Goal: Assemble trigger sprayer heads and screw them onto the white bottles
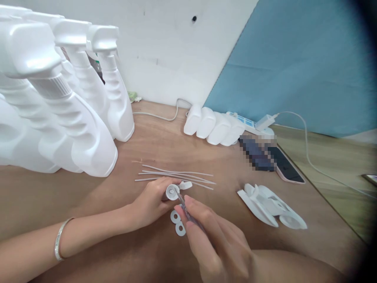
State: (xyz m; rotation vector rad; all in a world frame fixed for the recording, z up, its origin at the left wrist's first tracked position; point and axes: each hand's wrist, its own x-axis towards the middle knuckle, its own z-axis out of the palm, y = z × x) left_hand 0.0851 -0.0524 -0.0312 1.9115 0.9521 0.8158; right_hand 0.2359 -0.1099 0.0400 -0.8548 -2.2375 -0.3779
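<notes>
My left hand [149,204], closed, grips a white trigger spray head [185,185] with its round, open collar facing up toward me. Most of that spray head is hidden behind the fingers. My right hand [219,239] pinches a slim tool [188,214] with a thin metallic tip; its exact kind is unclear. The tip reaches to the collar's opening, but how deep I cannot tell. Two flat white ring washers [180,229] lie on the table beneath the hands, partly overlapping. Several thin white tubes [176,173] lie side by side just beyond my left hand.
Several white spray bottles [94,137] stand at the left. Small white shrouds [207,124] line the back, beside a power strip [250,125] with a plugged-in charger. White plastic housings [272,210] lie right, with a phone [285,167] and a blurred dark object [256,153] behind.
</notes>
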